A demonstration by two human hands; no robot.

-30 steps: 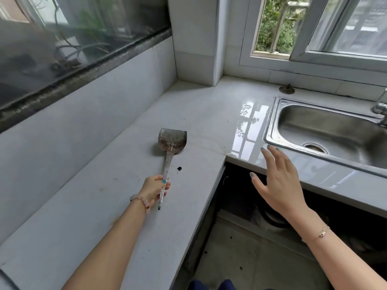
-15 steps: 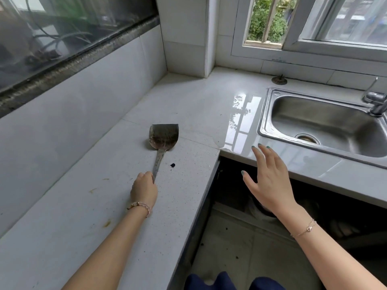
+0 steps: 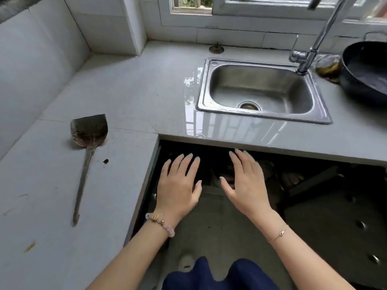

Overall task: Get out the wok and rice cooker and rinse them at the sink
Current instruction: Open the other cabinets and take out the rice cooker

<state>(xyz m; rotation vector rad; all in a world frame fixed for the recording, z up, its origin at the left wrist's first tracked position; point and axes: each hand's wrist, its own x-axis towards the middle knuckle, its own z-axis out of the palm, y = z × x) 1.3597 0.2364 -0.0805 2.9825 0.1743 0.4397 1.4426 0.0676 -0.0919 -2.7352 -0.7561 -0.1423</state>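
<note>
A steel sink [image 3: 211, 84] is set in the grey counter, with a tall faucet [image 3: 310, 53] at its back right. A black wok [image 3: 364, 70] rests on the counter right of the sink, partly cut off by the frame edge. My left hand [image 3: 178, 187] and my right hand [image 3: 245, 181] are stretched out side by side, fingers straight and holding nothing, in front of the dark open space under the counter. Dark round items lie deep in that space; I cannot make them out. No rice cooker is visible.
A worn metal spatula [image 3: 88, 147] lies on the left counter [image 3: 52, 206]. A small drain stopper [image 3: 216, 48] sits by the window wall. A glass bottle [image 3: 327, 65] stands behind the faucet. Perforated dark panels [image 3: 343, 222] lie on the floor at right.
My left hand has let go of the spatula, which now lies on the counter, and moved right beside my right hand. Both hands dropped below the counter edge. My view shifted right, revealing the wok.
</note>
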